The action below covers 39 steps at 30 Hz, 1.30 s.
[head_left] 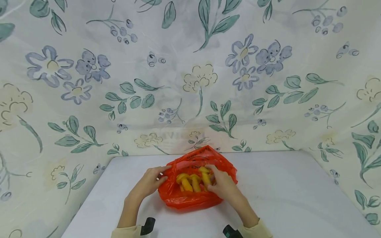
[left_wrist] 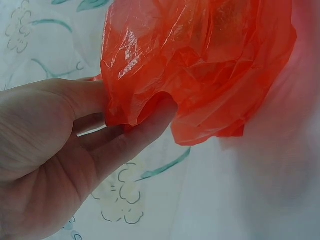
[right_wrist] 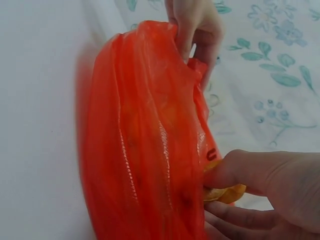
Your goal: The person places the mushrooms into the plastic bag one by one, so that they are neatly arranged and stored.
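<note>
An open red plastic bag point(head_left: 190, 201) lies on the table with several yellow mushrooms point(head_left: 186, 182) showing in its mouth, caps toward the far side. At the bag's left edge, my left hand point(head_left: 149, 182) pinches the thin plastic between thumb and fingers; the left wrist view shows the bag's red film point(left_wrist: 210, 95) bunched around the fingertips. My right hand point(head_left: 223, 185) reaches into the right side of the mouth and grips the rightmost mushroom point(head_left: 205, 176). In the right wrist view, thumb and fingers close around its yellow cap point(right_wrist: 227, 194), with the fingertips partly hidden behind the bag.
The white table point(head_left: 276, 195) extends to both sides of the bag. Behind it and along the sides hangs a pale cloth point(head_left: 190, 129) printed with flowers and leaves. A dark wrist device point(head_left: 148, 226) sits by the left sleeve, another point(head_left: 232, 231) by the right.
</note>
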Tool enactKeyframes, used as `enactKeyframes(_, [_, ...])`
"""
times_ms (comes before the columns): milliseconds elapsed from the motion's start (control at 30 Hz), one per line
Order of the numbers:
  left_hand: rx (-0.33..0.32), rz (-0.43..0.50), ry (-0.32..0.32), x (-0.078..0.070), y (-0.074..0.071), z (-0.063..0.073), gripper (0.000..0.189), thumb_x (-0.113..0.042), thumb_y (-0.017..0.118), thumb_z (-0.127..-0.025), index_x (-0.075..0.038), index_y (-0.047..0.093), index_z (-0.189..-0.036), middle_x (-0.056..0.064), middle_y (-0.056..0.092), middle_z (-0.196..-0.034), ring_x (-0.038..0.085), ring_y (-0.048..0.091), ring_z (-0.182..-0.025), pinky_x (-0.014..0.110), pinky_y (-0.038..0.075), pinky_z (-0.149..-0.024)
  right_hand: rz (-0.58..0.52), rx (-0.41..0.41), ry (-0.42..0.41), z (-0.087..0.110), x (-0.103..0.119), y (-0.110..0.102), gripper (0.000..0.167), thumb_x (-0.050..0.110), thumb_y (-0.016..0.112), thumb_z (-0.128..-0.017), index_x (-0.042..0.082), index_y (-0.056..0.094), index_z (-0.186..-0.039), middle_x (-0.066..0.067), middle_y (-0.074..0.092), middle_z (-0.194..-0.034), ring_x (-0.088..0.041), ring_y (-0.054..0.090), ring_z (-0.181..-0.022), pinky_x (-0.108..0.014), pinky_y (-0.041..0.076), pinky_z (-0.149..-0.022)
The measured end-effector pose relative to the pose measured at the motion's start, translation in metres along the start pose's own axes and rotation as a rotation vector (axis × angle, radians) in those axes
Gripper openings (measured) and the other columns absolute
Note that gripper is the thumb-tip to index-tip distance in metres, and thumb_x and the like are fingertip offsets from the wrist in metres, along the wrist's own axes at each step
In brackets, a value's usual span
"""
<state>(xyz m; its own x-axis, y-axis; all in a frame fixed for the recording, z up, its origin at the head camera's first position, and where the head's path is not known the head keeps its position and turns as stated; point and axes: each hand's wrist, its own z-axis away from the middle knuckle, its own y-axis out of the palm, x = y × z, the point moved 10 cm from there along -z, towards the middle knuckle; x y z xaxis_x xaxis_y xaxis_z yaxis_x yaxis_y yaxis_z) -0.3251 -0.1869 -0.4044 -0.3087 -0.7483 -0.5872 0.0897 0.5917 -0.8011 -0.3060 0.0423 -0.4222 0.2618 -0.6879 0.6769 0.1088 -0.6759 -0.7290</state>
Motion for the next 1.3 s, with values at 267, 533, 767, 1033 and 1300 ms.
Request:
enactKeyframes(267, [0.0, 0.004, 0.0, -0.001, 0.0, 0.0, 0.042, -0.002, 0.066, -0.09, -0.009, 0.063, -0.131, 0.008, 0.071, -0.111, 0.012, 0.062, -0.084, 0.023, 0.059, -0.069, 0.026, 0.025, -0.006, -0.002, 0.001, 0.01, 0.064, 0.012, 0.077, -0.083, 0.019, 0.045, -0.138, 0.0, 0.062, -0.09, -0.013, 0.056, -0.079, -0.025, 0.057, -0.068])
enactKeyframes(533, [0.009, 0.006, 0.013, -0.002, 0.001, -0.001, 0.044, -0.002, 0.066, -0.09, -0.007, 0.062, -0.132, 0.008, 0.071, -0.113, 0.013, 0.061, -0.084, 0.022, 0.059, -0.07, -0.007, 0.054, -0.032, -0.002, 0.004, 0.019, 0.062, 0.01, 0.075, -0.084, 0.018, 0.044, -0.137, -0.001, 0.062, -0.091, -0.013, 0.056, -0.079, -0.024, 0.057, -0.069])
enactKeyframes(767, [0.025, 0.004, 0.034, -0.003, 0.003, -0.003, 0.043, -0.002, 0.066, -0.09, -0.005, 0.061, -0.133, 0.01, 0.07, -0.113, 0.014, 0.06, -0.082, 0.02, 0.058, -0.069, -0.005, 0.043, -0.065, -0.002, 0.003, 0.02, 0.061, 0.009, 0.075, -0.084, 0.017, 0.046, -0.136, -0.001, 0.062, -0.088, -0.011, 0.055, -0.077, -0.02, 0.054, -0.067])
enactKeyframes(1033, [0.028, 0.013, 0.041, -0.003, 0.005, -0.003, 0.044, -0.001, 0.066, -0.09, -0.008, 0.061, -0.133, 0.01, 0.07, -0.114, 0.014, 0.061, -0.083, 0.02, 0.058, -0.07, 0.011, 0.036, -0.067, -0.001, 0.002, 0.017, 0.063, 0.01, 0.077, -0.083, 0.014, 0.046, -0.138, 0.003, 0.061, -0.081, -0.009, 0.054, -0.069, -0.018, 0.052, -0.064])
enactKeyframes(1300, [0.024, 0.022, 0.053, -0.005, 0.005, -0.003, 0.044, -0.001, 0.065, -0.09, -0.007, 0.061, -0.133, 0.01, 0.07, -0.114, 0.014, 0.062, -0.084, 0.021, 0.059, -0.071, 0.002, 0.03, -0.07, 0.0, 0.002, 0.014, 0.058, 0.01, 0.076, -0.083, 0.012, 0.049, -0.134, 0.002, 0.062, -0.081, -0.009, 0.055, -0.069, -0.019, 0.054, -0.063])
